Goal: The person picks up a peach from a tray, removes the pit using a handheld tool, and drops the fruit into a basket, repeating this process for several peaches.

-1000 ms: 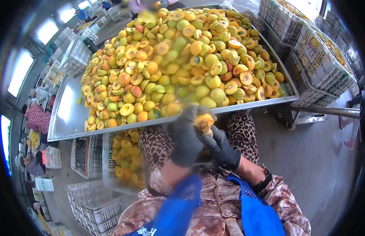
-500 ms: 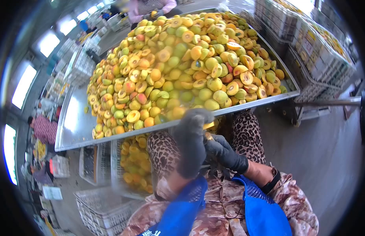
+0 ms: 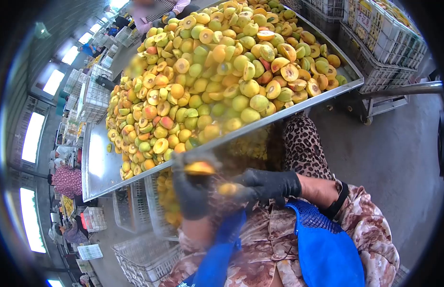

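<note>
A large heap of halved yellow, green and reddish fruit [image 3: 203,81] lies on a metal tray table [image 3: 100,167]. My left hand [image 3: 191,191], in a dark glove and blurred, is closed around an orange fruit half [image 3: 200,168] below the tray's near edge. To its right, my right hand [image 3: 267,185], also gloved, is closed with its fingers toward the left hand. A blurred yellowish-tan thing [image 3: 227,189] shows at its fingertips; I cannot make out what it is.
Below the tray are crates with fruit [image 3: 169,196] and a white crate [image 3: 148,256]. Stacked crates [image 3: 384,43] stand at the right beside a metal bar [image 3: 403,90]. Across the tray sits a person [image 3: 155,12]; other people are at far left.
My left hand has moved down and left, and the orange fruit half in it now shows. My right hand has shifted slightly left. The view has tilted and turned.
</note>
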`<state>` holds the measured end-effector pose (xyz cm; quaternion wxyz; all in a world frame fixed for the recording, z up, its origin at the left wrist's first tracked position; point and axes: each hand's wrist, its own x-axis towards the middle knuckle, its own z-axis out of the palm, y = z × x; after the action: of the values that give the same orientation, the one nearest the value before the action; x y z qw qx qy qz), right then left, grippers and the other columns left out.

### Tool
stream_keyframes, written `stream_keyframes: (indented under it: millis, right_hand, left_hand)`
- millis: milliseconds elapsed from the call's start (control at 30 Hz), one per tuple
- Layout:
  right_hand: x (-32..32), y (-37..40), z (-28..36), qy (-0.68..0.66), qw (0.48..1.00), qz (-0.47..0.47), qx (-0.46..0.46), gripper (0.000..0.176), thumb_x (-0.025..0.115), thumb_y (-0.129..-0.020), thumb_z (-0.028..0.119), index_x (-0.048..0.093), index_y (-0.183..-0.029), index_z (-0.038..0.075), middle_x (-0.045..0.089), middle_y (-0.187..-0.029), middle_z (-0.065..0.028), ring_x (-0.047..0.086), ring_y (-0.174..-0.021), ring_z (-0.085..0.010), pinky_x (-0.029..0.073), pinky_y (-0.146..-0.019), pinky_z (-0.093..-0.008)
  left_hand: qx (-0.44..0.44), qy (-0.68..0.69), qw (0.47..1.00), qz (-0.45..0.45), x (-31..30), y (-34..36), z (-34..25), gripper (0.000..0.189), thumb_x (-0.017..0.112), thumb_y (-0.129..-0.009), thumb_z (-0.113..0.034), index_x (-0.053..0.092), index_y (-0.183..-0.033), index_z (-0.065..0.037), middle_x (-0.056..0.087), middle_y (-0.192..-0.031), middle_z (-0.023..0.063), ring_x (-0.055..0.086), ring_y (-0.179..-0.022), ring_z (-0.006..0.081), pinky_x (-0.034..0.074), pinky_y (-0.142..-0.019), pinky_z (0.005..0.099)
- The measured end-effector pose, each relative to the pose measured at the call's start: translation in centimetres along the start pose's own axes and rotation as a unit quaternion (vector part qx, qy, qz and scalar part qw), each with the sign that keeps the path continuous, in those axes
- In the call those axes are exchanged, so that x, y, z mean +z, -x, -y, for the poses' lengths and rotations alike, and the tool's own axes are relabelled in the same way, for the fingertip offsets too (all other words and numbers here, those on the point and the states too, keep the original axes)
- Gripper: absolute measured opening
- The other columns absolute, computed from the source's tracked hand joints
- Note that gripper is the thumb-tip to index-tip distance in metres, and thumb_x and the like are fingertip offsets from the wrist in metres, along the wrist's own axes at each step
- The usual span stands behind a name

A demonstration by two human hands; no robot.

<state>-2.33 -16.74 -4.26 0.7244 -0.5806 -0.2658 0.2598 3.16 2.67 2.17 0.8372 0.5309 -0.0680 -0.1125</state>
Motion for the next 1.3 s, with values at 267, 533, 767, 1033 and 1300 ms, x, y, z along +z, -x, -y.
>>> stream_keyframes:
  millis: [267,533,767,1033,1300]
  right_hand:
    - [-3.0,3.0,-5.8,0.582,0.796,-0.134,-0.098,0.039,0.063,-0.098,0.042,0.066,-0.109,0.005,0.070,-0.089,-0.0203,0.070,-0.077,-0.0365,0.056,-0.068,-0.0440]
    - [-0.8,5.0,-2.7,0.455,0.846,-0.265,0.087,0.046,0.062,-0.099,0.047,0.065,-0.108,0.002,0.068,-0.084,-0.0266,0.069,-0.075,-0.0420,0.055,-0.068,-0.0495]
    - [-1.2,5.4,-0.9,0.062,0.894,-0.443,-0.028,0.038,0.070,-0.099,0.037,0.068,-0.115,0.002,0.069,-0.093,-0.0011,0.061,-0.083,-0.0082,0.052,-0.074,-0.0274]
    - [-1.9,0.5,2.5,-0.121,0.904,-0.411,-0.002,0.017,0.068,-0.095,0.017,0.068,-0.100,0.001,0.061,-0.080,0.0024,0.057,-0.074,-0.0054,0.046,-0.062,-0.0244]
    - [0.1,0.5,-0.1,0.085,0.913,-0.399,0.024,0.032,0.069,-0.098,0.023,0.065,-0.114,-0.004,0.071,-0.096,-0.0108,0.064,-0.090,-0.0142,0.053,-0.077,-0.0340]
  left_hand:
    - [0.297,-0.583,0.744,-0.136,-13.0,-7.4,1.6,0.028,0.067,-0.096,-0.017,0.072,-0.116,0.002,0.064,-0.134,0.0235,0.059,-0.125,0.0395,0.045,-0.108,0.0457]
    - [0.214,-0.727,0.648,0.078,1.7,-24.0,15.0,0.048,0.077,-0.090,-0.029,0.066,-0.127,0.000,0.065,-0.129,0.0244,0.062,-0.121,0.0384,0.049,-0.103,0.0456]
    - [0.182,-0.454,0.858,0.157,-1.5,-23.0,10.9,0.041,0.086,-0.070,-0.010,0.075,-0.108,-0.001,0.072,-0.115,0.0160,0.069,-0.108,0.0270,0.055,-0.092,0.0347]
    - [0.047,-0.123,0.966,0.221,1.0,-4.9,4.5,0.062,0.076,-0.089,-0.013,0.051,-0.144,0.001,0.058,-0.142,0.0134,0.058,-0.128,0.0252,0.046,-0.110,0.0399]
    - [-0.166,0.230,0.958,0.042,2.1,0.2,4.0,0.053,0.038,-0.113,-0.041,0.050,-0.142,0.003,0.062,-0.133,0.0160,0.063,-0.122,0.0227,0.054,-0.103,0.0361]
